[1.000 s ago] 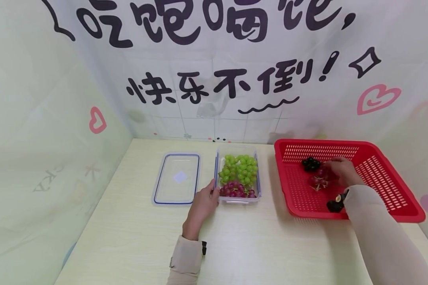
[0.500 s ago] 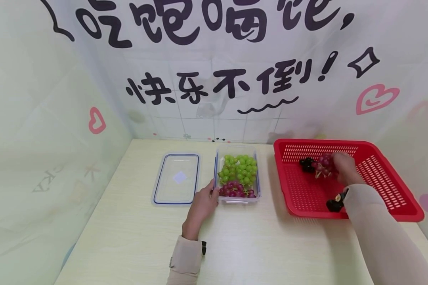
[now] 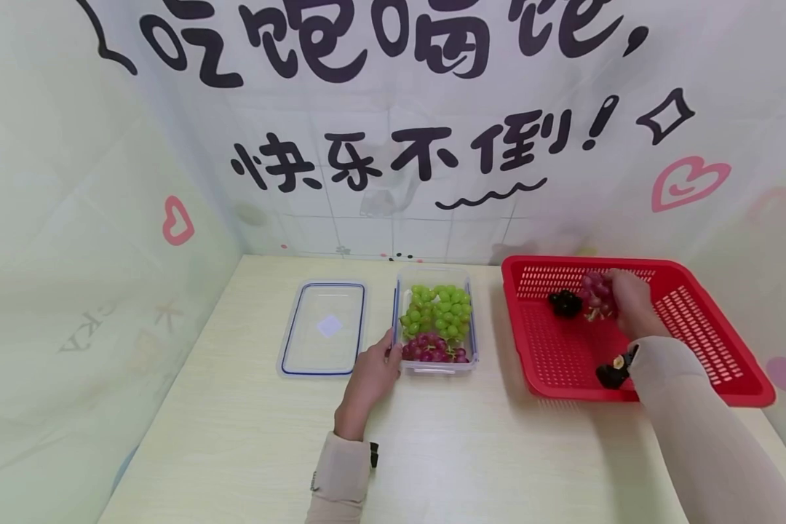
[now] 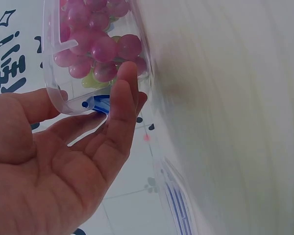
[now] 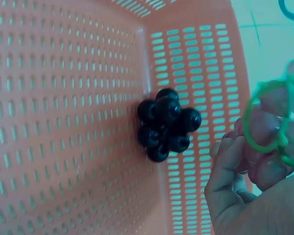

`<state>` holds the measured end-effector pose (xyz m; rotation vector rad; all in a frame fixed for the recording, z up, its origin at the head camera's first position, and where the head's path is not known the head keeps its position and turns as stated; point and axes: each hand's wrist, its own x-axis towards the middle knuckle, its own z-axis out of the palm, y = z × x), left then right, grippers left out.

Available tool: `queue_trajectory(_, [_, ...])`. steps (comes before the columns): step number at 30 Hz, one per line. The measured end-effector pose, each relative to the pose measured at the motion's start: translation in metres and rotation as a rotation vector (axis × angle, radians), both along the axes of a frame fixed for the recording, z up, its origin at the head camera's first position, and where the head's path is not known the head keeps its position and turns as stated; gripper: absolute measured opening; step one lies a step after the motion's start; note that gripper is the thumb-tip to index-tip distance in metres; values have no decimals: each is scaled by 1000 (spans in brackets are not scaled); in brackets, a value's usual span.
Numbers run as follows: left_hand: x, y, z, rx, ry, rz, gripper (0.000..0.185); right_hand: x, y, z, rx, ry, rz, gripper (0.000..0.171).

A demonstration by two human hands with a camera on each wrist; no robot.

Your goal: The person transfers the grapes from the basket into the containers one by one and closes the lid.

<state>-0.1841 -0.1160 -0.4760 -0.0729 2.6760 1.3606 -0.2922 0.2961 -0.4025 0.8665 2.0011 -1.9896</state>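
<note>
Head view: right hand (image 3: 629,306) pinches red grape bunch (image 3: 596,292) above red basket (image 3: 720,349), right of frame; wall writing reads 快乐不倒!

Left wrist: left hand (image 4: 63,166), fingers straight, presses clear container (image 4: 56,88).

Right wrist: black grapes (image 5: 167,125) lie at centre.

The basket (image 3: 694,320) is red with small slots, its grapes (image 3: 565,303) black, the lid (image 3: 325,327) clear with blue edge.
</note>
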Motion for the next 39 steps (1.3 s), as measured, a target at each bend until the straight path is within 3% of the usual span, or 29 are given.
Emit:
queue_trajectory(13, [0, 0, 0, -13, -10, 1, 52, 2, -30, 27, -151, 99, 57, 24])
queue_trajectory(16, [0, -1, 1, -16, -6, 2, 52, 0, -36, 29, -103, 114, 59, 26])
queue_trajectory(23, [0, -1, 0, -3, -10, 2, 52, -4, -52, 29, 123, 176, 143, 37])
queue_trajectory(39, [-1, 0, -1, 11, -17, 15, 51, -2, -94, 40, 240, 214, 358, 53])
